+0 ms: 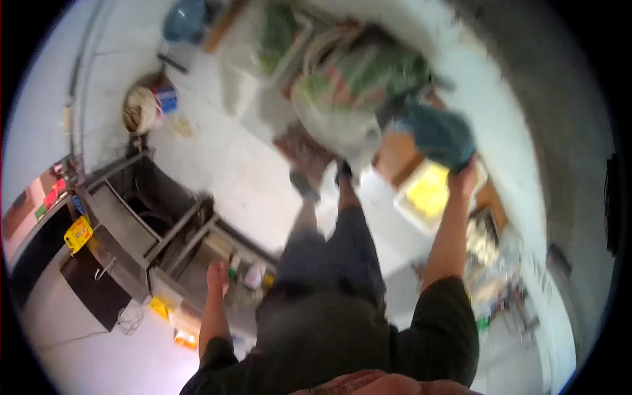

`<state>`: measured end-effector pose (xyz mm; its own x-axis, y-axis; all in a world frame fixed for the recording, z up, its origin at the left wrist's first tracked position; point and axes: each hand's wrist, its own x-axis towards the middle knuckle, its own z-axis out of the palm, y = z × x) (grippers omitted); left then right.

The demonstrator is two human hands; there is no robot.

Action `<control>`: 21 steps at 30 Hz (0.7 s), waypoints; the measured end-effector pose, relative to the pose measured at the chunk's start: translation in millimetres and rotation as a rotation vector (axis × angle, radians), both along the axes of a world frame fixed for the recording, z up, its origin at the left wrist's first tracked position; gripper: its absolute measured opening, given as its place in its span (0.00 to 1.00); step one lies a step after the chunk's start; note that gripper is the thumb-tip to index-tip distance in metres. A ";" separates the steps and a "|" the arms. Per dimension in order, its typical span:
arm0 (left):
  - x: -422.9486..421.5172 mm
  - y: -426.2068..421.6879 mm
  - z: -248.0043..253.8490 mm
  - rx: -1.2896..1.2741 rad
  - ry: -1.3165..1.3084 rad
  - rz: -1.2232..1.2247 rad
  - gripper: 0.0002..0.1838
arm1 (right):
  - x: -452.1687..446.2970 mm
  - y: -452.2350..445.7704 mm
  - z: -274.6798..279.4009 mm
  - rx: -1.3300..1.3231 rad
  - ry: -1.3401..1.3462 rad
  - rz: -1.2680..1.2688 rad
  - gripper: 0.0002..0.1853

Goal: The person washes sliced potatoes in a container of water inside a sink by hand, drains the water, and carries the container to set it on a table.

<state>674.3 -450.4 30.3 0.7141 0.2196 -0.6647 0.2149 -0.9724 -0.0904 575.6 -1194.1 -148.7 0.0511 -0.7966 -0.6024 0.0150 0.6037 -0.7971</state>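
Bundle of soft, dark blue-green material [440, 135] dangles in a person's right hand [465, 175], seen in the head view above the right-hand edge of a pale floor [197, 158]. The right hand grasps the bundle at its near end; blur hides whether it is a bag or a cloth. The left hand [217, 273], with nothing visible in its grip, is near the right-hand edge of a grey, metal-framed counter [122, 224] at the floor's left side; its finger posture is too blurred to tell, as is whether it touches the counter. Small white and green items [253, 276] show just beside it.

Below the bundle, toward the floor's right edge, a white, square-edged container [420, 220] carries bright yellow contents [428, 189], with a brown, box-like object [395, 161] just beside it. Farther along that side stands a large, translucent plastic bag [329, 118] showing green and red. A reddish-brown, flat piece [299, 146] lies on the floor near the wearer's dark shoes [304, 183]. Well apart, past the counter's far end, is a round, pale bucket [138, 110] with a blue-and-white label. A bright yellow package [78, 234] sits at the counter's left edge.
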 end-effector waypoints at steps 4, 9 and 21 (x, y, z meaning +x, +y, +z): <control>-0.5 -11.8 3.4 -0.218 0.022 0.343 0.17 | -84.0 7.3 131.1 -0.680 0.158 0.930 0.31; -13.6 17.4 -17.3 -0.202 0.088 0.356 0.15 | -124.7 87.8 198.5 0.392 -0.049 0.634 0.23; 25.2 39.9 -4.9 -0.252 0.096 0.336 0.15 | -143.2 356.2 -20.6 0.202 0.675 1.475 0.46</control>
